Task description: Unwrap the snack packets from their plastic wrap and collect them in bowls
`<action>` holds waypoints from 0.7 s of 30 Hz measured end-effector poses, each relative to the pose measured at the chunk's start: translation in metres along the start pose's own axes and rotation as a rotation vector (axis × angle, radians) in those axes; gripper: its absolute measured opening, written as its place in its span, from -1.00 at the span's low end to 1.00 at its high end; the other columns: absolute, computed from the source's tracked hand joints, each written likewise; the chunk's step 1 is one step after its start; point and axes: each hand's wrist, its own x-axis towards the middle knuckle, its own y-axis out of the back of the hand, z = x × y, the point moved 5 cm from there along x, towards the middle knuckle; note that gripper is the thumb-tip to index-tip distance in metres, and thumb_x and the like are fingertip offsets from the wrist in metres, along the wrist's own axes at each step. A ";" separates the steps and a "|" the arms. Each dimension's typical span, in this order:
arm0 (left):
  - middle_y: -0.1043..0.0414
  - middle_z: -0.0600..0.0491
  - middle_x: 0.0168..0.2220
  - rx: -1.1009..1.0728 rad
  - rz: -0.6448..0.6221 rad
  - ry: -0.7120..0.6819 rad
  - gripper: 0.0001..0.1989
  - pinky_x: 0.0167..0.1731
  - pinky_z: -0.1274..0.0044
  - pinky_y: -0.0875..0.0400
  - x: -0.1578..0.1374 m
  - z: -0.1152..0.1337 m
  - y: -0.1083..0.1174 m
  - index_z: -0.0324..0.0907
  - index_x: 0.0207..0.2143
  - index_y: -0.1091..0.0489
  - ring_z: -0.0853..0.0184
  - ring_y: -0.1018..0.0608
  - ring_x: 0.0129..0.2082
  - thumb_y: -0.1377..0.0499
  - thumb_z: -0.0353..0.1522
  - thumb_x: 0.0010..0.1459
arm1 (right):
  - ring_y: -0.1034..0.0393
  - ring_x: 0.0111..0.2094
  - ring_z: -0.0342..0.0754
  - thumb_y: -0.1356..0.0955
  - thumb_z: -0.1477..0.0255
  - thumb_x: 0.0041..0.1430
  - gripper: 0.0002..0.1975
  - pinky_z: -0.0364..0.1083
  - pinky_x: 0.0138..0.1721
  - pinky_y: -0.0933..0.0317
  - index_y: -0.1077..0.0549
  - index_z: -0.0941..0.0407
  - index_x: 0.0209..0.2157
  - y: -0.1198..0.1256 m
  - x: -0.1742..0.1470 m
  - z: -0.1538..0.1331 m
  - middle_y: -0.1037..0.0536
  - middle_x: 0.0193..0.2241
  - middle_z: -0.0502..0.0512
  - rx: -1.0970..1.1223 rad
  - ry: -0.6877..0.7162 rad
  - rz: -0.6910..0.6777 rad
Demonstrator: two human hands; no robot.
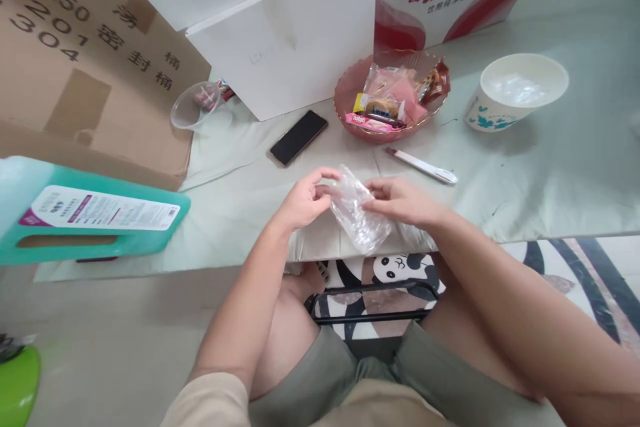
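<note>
Cloth-covered table (565,180), head view. Clear plastic (359,213) sits near the front edge, between left hand (304,201) and right hand (400,200). Left fingers half-curled, hold unclear; right fingers nearly closed, pinching it. Light pinch, both edges; thin film probably slips.

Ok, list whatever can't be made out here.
All in the head view:
Plastic bag: creases and glare hide whether anything is inside.
Bowl: bottom covered by snack packets.
Jug label: fine print too small.
Cardboard box: top lettering cut off by the picture's edge.
Green object: cut off by the left edge.
</note>
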 end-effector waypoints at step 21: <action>-0.51 -0.08 0.16 0.619 -0.179 -0.336 -0.42 0.12 0.36 -0.46 0.003 0.078 -0.069 -0.12 0.20 -0.34 0.18 -0.58 0.09 -0.30 -0.35 0.12 | -0.38 -0.31 -0.06 -0.38 0.20 0.07 -0.74 -0.03 -0.20 -0.26 -0.49 0.12 -0.33 0.022 -0.016 -0.020 -0.52 -0.36 0.03 0.355 0.223 0.149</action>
